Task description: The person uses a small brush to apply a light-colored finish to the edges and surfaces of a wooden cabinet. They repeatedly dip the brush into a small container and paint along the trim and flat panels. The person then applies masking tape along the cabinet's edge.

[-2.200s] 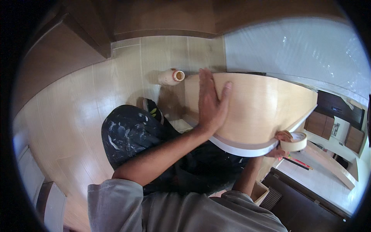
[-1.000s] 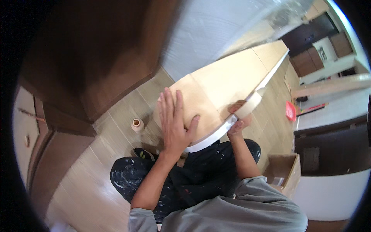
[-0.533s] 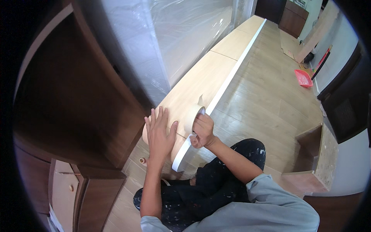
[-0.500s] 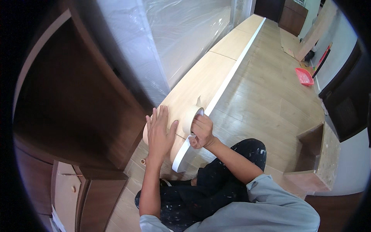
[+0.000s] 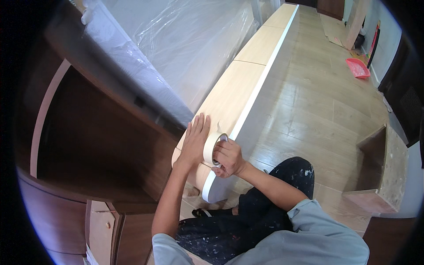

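A roll of cream masking tape is gripped by my right hand, whose fingers pass through its core. A short loose end of tape rises from the roll's top. My left hand lies flat on the long pale wood-grain panel top, its fingers stretched toward the far side, just left of the roll. White edging runs along the panel's right side. Thin seams cross the top, one of them close to my hands.
Plastic-wrapped panels stand along the left of the long top. A dark brown open cabinet fills the left. On the wood floor to the right are a box-like wooden piece and a pink dustpan.
My left hand has slid forward and right along the panel, closer to the tape roll. My right hand still holds the roll, now slightly lower. The whole view has shifted.
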Available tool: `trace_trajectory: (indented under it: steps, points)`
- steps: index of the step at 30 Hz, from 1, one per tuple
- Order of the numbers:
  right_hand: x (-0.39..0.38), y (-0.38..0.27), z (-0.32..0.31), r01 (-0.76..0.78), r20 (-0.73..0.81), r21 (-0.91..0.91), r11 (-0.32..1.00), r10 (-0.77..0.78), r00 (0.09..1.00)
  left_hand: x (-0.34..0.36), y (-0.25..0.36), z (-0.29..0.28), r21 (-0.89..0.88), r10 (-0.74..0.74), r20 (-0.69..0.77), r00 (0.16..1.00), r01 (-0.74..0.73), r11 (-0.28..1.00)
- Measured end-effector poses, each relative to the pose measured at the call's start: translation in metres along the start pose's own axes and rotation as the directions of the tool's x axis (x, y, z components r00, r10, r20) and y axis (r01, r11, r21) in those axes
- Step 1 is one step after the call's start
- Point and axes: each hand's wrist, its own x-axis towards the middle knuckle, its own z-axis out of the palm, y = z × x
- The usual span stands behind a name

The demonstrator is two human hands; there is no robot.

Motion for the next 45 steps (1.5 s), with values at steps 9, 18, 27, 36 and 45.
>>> trace_trajectory:
  steps: [9,18,27,36,45]
  points:
    - [-0.020,-0.004,0.003,-0.072,0.012,0.066,0.995,0.071,0.997,0.123,0.011,0.036,-0.011,0.058,0.051,0.997,-0.057,0.998]
    - [-0.026,0.000,0.009,-0.126,0.002,0.178,0.976,0.127,0.992,0.222,-0.021,0.059,-0.061,-0.025,0.032,0.999,0.027,0.998]
    - [-0.030,0.000,0.012,-0.115,0.031,0.109,0.987,0.112,0.993,0.190,-0.014,0.053,-0.052,-0.084,0.028,0.996,0.085,0.995]
    - [-0.033,0.001,0.018,-0.063,-0.117,0.031,0.998,0.066,0.991,0.064,0.005,0.012,-0.073,-0.111,0.035,0.993,0.113,0.991]
    - [-0.035,0.002,0.011,-0.031,-0.041,-0.035,0.999,0.030,0.999,-0.015,0.047,-0.035,-0.303,-0.425,-0.104,0.899,0.378,0.875]
